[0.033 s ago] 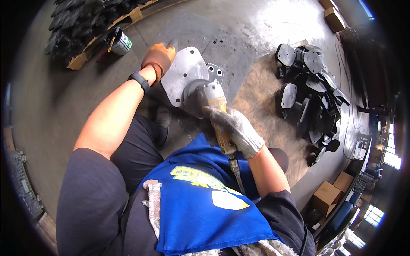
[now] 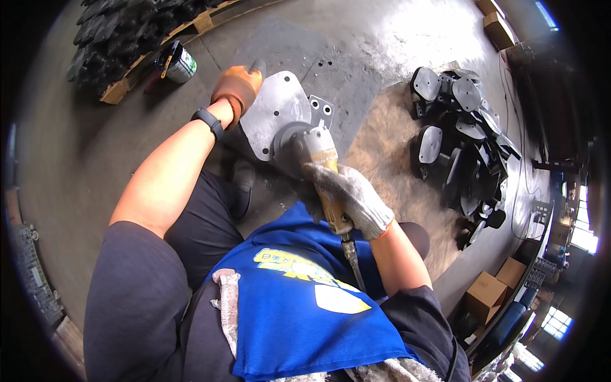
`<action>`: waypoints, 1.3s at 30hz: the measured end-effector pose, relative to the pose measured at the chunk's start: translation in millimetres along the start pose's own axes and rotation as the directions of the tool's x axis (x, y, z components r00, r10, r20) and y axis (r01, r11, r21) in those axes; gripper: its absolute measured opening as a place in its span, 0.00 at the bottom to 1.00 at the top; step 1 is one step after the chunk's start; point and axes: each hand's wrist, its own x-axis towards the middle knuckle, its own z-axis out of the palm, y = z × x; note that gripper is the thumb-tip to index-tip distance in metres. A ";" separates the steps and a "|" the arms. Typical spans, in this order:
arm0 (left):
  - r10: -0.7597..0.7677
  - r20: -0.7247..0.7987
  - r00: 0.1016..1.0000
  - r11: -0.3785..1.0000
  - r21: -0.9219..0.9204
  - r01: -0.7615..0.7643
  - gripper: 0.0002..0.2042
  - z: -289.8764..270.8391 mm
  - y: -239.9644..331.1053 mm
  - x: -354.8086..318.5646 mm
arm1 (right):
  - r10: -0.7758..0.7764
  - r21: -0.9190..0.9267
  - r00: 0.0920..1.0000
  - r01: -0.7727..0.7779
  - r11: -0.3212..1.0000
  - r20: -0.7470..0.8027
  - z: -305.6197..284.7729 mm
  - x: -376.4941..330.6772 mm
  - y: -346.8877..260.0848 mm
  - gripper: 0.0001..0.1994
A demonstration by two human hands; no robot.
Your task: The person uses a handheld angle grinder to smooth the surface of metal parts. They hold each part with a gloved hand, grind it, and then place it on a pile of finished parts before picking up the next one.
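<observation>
Head view. The hands are apart, each with its own duty. The left hand (image 2: 238, 88), in an orange glove with grey fingertips, is at the upper left edge of a flat grey metal plate (image 2: 270, 105); whether its fingers close beneath that edge cannot be told. The right hand (image 2: 351, 194), in a whitish knitted glove, is wrapped around the yellow body of a grinder (image 2: 331, 204), with a hose (image 2: 352, 260) leading from its rear end.

The plate lies low, in front of the person, with three dark holes visible. The grinder's round disc (image 2: 287, 141) covers its lower right part and appears to bear on it; whether the disc is turning cannot be confirmed. A two-holed bracket (image 2: 321, 109) shows just beside the plate's right edge; any joint between them is hidden.

A heap of similar parts (image 2: 468, 95) lies on the right, well apart.

Assessment: the step in hand is judged to be surface grinding of the plate. The next pass would call for a steady left hold, the disc kept level, and clearance between disc and left fingers.
</observation>
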 end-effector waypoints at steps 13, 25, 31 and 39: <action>0.002 -0.026 1.000 1.000 -0.001 -0.002 0.27 -1.2 -5.8 -2.4 | -0.027 -0.052 0.999 0.028 0.998 0.022 5.5 8.4 -12.0 0.20; -0.052 -0.010 0.999 0.999 -0.010 0.052 0.26 -5.0 3.7 -7.4 | -0.103 -0.019 0.993 0.102 0.995 -0.060 -1.0 15.9 0.7 0.20; -0.018 -0.004 1.000 1.000 -0.012 0.018 0.26 -0.7 -3.2 -2.4 | -0.092 -0.037 0.989 0.088 0.995 -0.113 -8.2 25.6 3.2 0.22; -0.036 -0.010 0.999 0.999 0.005 0.036 0.25 -8.3 8.9 -10.8 | -0.120 -0.057 0.987 0.114 0.992 -0.105 -4.3 23.4 -7.7 0.22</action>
